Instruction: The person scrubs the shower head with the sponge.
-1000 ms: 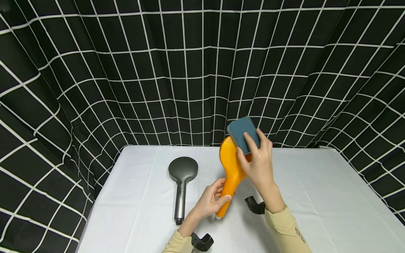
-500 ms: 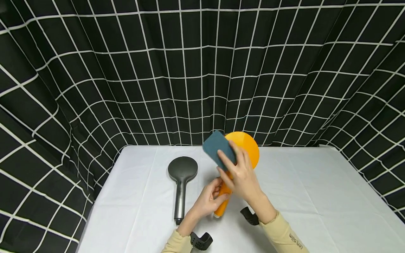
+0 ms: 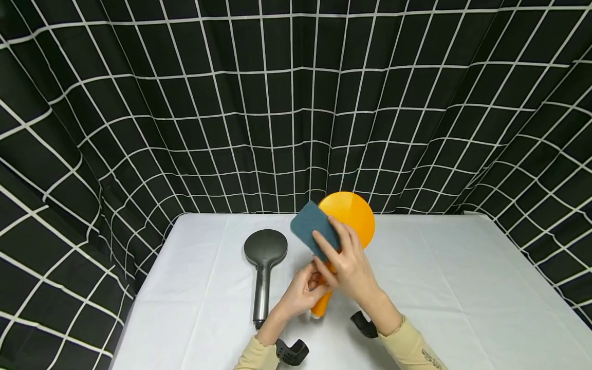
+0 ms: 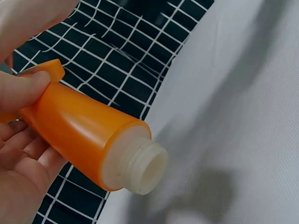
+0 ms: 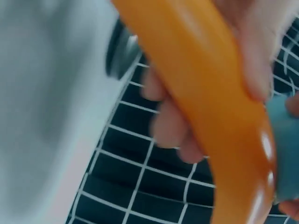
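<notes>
An orange handheld shower head [image 3: 350, 211] is held up above the table, its round head tilted toward the back. My left hand [image 3: 298, 294] grips its handle, with the thumb on one side and the fingers on the other. In the left wrist view, the pale threaded end [image 4: 147, 167] of the handle points out past that hand. My right hand [image 3: 349, 267] holds a blue-grey sponge [image 3: 315, 228] against the shower head near its neck. In the right wrist view, the sponge [image 5: 287, 149] lies against the orange surface.
A dark grey shower head [image 3: 264, 254] lies on the white-covered table [image 3: 453, 288], left of my hands. Black curtain [image 3: 259, 103] with white grid lines stands behind and at both sides. Black curved mounts [image 3: 292, 352] sit at the wrists.
My right hand has carried the sponge left and down, from the round head toward the handle. The orange shower head has turned, its head leaning right. My left hand keeps its grip.
</notes>
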A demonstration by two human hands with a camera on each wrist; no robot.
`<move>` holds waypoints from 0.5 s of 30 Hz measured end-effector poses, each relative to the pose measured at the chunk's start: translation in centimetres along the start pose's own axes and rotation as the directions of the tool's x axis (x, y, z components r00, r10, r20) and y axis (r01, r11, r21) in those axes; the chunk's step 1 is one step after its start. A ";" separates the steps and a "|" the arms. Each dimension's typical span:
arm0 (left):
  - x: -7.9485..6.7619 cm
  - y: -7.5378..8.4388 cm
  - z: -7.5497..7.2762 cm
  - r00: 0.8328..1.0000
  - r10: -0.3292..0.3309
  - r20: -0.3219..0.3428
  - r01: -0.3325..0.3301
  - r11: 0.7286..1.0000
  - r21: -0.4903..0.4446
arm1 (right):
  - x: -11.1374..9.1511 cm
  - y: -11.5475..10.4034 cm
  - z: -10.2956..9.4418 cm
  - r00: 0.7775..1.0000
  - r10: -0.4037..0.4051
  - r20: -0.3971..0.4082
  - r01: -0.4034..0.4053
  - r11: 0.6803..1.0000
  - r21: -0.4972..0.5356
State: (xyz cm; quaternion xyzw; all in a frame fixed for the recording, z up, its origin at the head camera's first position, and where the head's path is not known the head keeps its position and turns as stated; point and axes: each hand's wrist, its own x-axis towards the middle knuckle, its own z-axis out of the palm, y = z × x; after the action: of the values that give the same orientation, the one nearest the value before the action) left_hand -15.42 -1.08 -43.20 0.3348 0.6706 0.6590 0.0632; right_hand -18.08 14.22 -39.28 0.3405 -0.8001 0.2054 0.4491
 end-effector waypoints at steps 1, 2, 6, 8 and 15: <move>0.0 0.0 0.0 1.000 0.006 0.005 -0.006 1.000 -0.009 | -0.1 0.0 0.0 1.000 -0.018 0.012 0.018 1.000 0.002; 0.0 -0.1 0.1 1.000 0.012 0.010 -0.012 1.000 -0.015 | -0.1 0.1 -0.1 1.000 -0.012 0.008 0.012 1.000 0.007; 0.1 0.0 0.1 1.000 0.001 0.026 0.000 0.999 -0.042 | 0.5 2.2 -1.3 0.975 0.202 -0.093 -0.203 0.979 0.003; 0.1 0.1 0.1 0.999 -0.007 0.032 0.009 0.999 -0.053 | 1.0 3.3 -1.9 0.933 0.329 -0.149 -0.333 0.943 -0.007; 0.1 0.2 0.1 0.999 -0.018 0.027 0.020 0.997 -0.072 | 0.7 2.5 -1.6 0.926 0.344 -0.154 -0.349 0.937 -0.004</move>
State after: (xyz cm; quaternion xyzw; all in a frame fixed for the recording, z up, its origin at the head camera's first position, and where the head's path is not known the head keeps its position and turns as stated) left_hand -15.42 -0.96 -43.03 0.3345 0.6486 0.6777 0.0907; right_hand -19.28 16.70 -37.95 0.1704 -0.8146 0.2938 0.4701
